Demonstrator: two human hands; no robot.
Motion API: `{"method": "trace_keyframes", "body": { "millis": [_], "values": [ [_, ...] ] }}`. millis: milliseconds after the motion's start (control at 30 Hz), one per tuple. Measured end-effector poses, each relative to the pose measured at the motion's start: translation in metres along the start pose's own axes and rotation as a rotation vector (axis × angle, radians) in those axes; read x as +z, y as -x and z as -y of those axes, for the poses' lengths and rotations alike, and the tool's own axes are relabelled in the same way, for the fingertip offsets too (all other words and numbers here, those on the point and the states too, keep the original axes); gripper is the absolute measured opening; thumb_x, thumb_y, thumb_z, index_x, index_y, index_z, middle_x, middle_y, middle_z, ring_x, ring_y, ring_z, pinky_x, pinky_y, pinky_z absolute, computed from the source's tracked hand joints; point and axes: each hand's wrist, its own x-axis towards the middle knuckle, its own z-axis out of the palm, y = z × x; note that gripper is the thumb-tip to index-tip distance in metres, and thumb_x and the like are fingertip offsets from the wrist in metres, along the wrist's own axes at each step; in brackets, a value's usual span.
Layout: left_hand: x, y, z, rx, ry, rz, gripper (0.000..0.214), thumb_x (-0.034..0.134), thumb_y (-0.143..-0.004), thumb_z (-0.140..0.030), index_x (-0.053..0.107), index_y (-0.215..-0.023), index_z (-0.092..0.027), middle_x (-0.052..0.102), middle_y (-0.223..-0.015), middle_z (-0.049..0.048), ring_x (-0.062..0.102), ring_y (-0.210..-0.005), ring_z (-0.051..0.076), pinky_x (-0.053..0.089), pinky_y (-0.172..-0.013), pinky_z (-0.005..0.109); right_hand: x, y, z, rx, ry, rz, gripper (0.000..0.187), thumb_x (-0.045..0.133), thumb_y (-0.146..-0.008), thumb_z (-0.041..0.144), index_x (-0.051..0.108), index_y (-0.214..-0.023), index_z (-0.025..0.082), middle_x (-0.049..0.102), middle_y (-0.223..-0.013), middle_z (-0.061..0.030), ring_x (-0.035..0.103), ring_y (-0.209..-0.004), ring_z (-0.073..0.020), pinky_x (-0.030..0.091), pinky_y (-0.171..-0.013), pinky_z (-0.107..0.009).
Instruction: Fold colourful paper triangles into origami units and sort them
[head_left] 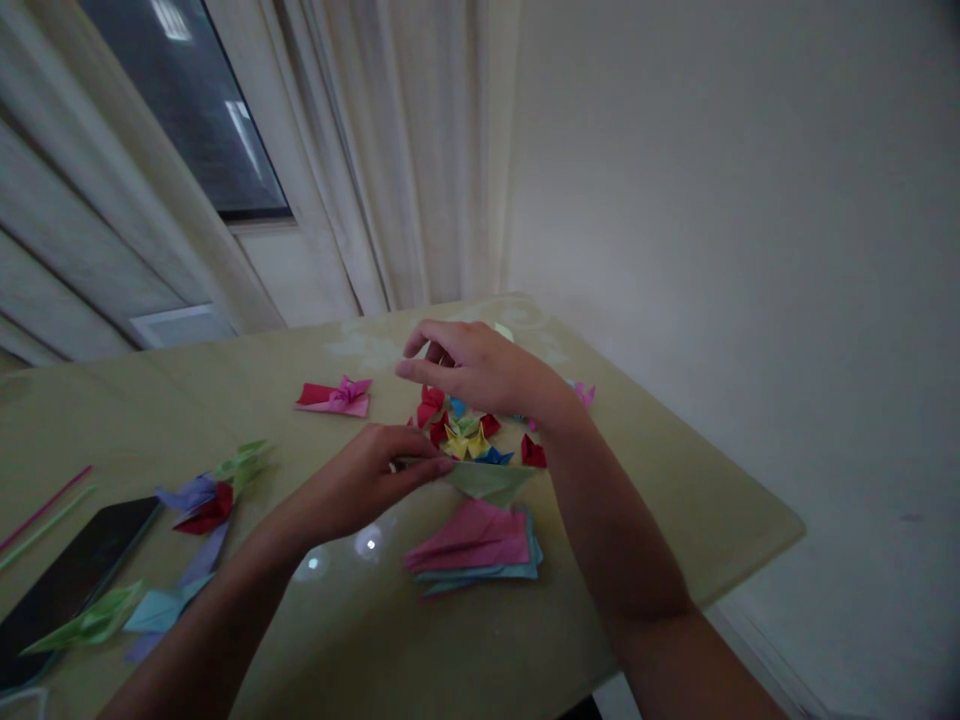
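My left hand (379,465) is closed, pinching the left end of a folded pale green paper (491,482) between thumb and fingers. Above and beyond it, my right hand (480,365) hovers with its thumb and bent fingers apart, holding nothing I can see. Below the right hand lies a cluster of small folded paper flowers in red, blue and yellow, among them a yellow paper flower (466,440) and a red paper flower (430,405). On the near side of the green paper is a stack of folded pink and blue papers (480,545).
At the left lie a black phone (82,570), pink and green thin sticks (46,508), and several folded papers, including a red one (206,510). A pink paper flower on folded paper (335,396) sits farther back. The table (675,480) meets a wall at the right.
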Motion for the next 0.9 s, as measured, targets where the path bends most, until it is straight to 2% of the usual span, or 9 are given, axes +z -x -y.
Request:
{"method": "trace_keyframes", "body": {
  "millis": [100, 233, 367, 533, 633, 767, 833, 900],
  "values": [
    [0.004, -0.003, 0.002, 0.015, -0.058, 0.048, 0.029, 0.058, -0.101, -0.043, 0.076, -0.09, -0.023, 0.074, -0.086, 0.0028, 0.066, -0.081, 0.019, 0.049, -0.072, 0.029, 0.0, 0.0, 0.0, -0.003, 0.006, -0.003, 0.028, 0.063, -0.104, 0.043, 0.07, -0.11, 0.017, 0.072, -0.096, -0.0044, 0.065, -0.089, -0.0179, 0.042, -0.082, -0.03],
    [0.012, -0.005, 0.01, -0.071, 0.014, 0.176, 0.025, 0.049, -0.104, -0.038, 0.068, -0.104, -0.022, 0.071, -0.096, 0.0036, 0.064, -0.087, 0.02, 0.049, -0.078, 0.031, 0.0, 0.0, 0.0, 0.015, 0.019, -0.001, 0.027, 0.064, -0.104, 0.043, 0.069, -0.111, 0.017, 0.073, -0.096, -0.0044, 0.065, -0.088, -0.0177, 0.042, -0.08, -0.029],
    [0.021, -0.004, 0.025, -0.132, 0.066, 0.306, 0.025, 0.042, -0.105, -0.042, 0.057, -0.099, -0.022, 0.064, -0.095, 0.0019, 0.058, -0.086, 0.018, 0.048, -0.079, 0.032, 0.0, -0.001, 0.0, 0.039, 0.037, 0.01, 0.027, 0.064, -0.105, 0.043, 0.069, -0.112, 0.018, 0.073, -0.094, -0.0043, 0.065, -0.086, -0.0176, 0.042, -0.078, -0.028],
    [0.032, -0.008, 0.04, -0.17, 0.0, 0.351, 0.022, 0.042, -0.102, -0.042, 0.05, -0.094, -0.023, 0.057, -0.094, 0.0005, 0.051, -0.086, 0.018, 0.046, -0.079, 0.033, 0.002, -0.001, 0.0, 0.053, 0.062, -0.001, 0.027, 0.065, -0.104, 0.042, 0.069, -0.114, 0.017, 0.073, -0.096, -0.0058, 0.065, -0.088, -0.0186, 0.042, -0.08, -0.029],
    [0.036, -0.009, 0.036, -0.189, -0.041, 0.347, 0.024, 0.039, -0.103, -0.042, 0.05, -0.094, -0.023, 0.059, -0.093, 0.001, 0.052, -0.084, 0.018, 0.045, -0.076, 0.032, 0.002, -0.001, -0.001, 0.058, 0.072, -0.002, 0.026, 0.065, -0.104, 0.041, 0.069, -0.114, 0.017, 0.074, -0.095, -0.0054, 0.066, -0.087, -0.0187, 0.043, -0.08, -0.03],
    [0.037, -0.006, 0.021, -0.21, -0.282, 0.352, 0.027, 0.043, -0.102, -0.042, 0.056, -0.091, -0.021, 0.064, -0.093, 0.0044, 0.058, -0.083, 0.021, 0.044, -0.075, 0.035, 0.003, -0.001, -0.001, 0.073, 0.09, 0.01, 0.025, 0.065, -0.105, 0.04, 0.069, -0.115, 0.018, 0.074, -0.095, -0.0046, 0.066, -0.086, -0.018, 0.044, -0.079, -0.029],
    [0.039, -0.003, 0.012, -0.192, -0.362, 0.352, 0.025, 0.049, -0.101, -0.041, 0.062, -0.095, -0.02, 0.068, -0.101, 0.0073, 0.062, -0.092, 0.024, 0.047, -0.081, 0.037, 0.003, -0.002, 0.0, 0.074, 0.105, 0.012, 0.025, 0.065, -0.104, 0.04, 0.069, -0.115, 0.018, 0.075, -0.095, -0.0042, 0.067, -0.086, -0.0177, 0.044, -0.078, -0.028],
    [0.042, 0.001, 0.003, -0.152, -0.395, 0.338, 0.026, 0.055, -0.099, -0.043, 0.066, -0.108, -0.021, 0.069, -0.114, 0.0096, 0.065, -0.102, 0.027, 0.048, -0.087, 0.038, 0.004, -0.002, 0.0, 0.076, 0.121, 0.012, 0.024, 0.066, -0.104, 0.038, 0.069, -0.115, 0.018, 0.075, -0.095, -0.0042, 0.067, -0.085, -0.0175, 0.043, -0.077, -0.028]
  ]
}}
